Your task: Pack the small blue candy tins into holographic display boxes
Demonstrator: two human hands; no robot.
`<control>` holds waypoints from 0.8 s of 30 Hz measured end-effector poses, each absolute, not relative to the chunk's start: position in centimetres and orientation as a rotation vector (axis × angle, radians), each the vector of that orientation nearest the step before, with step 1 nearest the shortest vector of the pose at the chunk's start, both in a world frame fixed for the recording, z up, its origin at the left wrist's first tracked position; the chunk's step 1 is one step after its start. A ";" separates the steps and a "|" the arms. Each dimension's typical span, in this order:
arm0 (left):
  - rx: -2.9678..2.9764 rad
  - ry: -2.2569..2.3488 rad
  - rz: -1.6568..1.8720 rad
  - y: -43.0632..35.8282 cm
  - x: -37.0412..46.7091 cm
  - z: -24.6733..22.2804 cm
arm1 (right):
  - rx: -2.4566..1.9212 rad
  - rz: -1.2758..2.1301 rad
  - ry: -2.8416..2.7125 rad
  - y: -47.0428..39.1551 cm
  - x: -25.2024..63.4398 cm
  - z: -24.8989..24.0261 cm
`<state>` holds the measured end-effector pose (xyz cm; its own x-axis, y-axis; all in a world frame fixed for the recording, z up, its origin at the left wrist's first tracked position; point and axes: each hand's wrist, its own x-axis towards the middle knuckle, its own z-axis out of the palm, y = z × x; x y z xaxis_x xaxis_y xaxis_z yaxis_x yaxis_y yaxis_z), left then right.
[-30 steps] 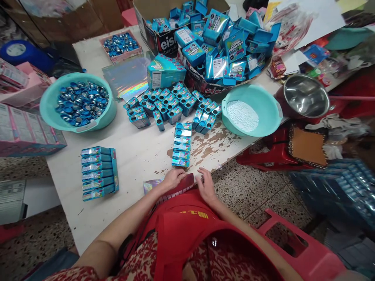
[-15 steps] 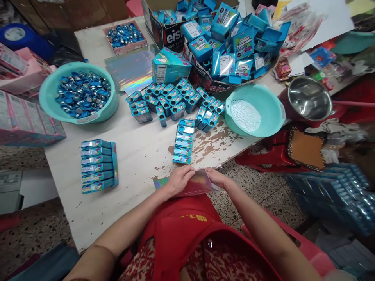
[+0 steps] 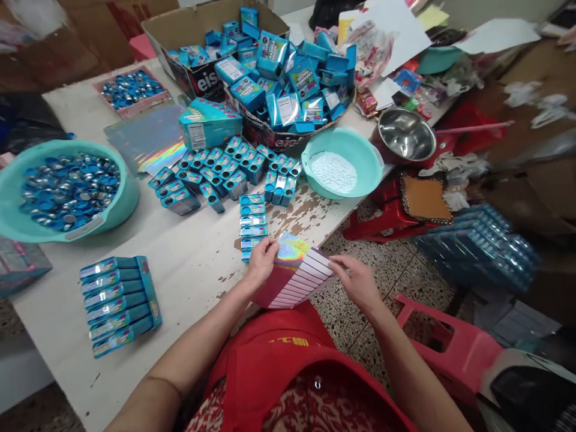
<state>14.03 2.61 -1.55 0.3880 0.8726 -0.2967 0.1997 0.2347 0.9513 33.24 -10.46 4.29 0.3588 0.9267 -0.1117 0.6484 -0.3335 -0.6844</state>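
a shiny, white-slatted sheet (image 3: 299,279) spans the space between a worker's hands, above the lap at the table's (image 3: 189,264) near edge. the left hand (image 3: 260,264) pinches its upper left side; the right hand (image 3: 360,285) grips its right corner between thumb and fingers. both touch it, so neither is nearer; the slatted band slants from upper right to lower left. a column of small blue tins (image 3: 253,220) stands just beyond the left hand. "eis" shows on a black carton (image 3: 207,81), "caramelo" apparently on a blue packet (image 3: 303,78); smaller print is unreadable.
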 end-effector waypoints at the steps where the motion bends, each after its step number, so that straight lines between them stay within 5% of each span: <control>1: 1.297 1.111 0.620 2.4 14.2 -1.5 | -2.084 0.611 -1.399 -10.6 33.4 4.5; 7: 1.944 0.869 0.629 2.9 14.9 1.5 | -2.055 0.551 -1.682 -10.2 35.6 6.4; 12: 2.264 0.391 0.220 4.3 17.0 3.7 | -2.010 0.500 -1.951 -8.8 36.9 8.2; 19: 1.572 0.585 0.286 3.6 17.7 3.4 | -2.222 -0.391 -1.100 -11.1 38.4 8.6; 24: 1.035 0.805 0.464 2.0 17.2 2.4 | -2.139 0.579 -0.432 -15.2 38.8 4.3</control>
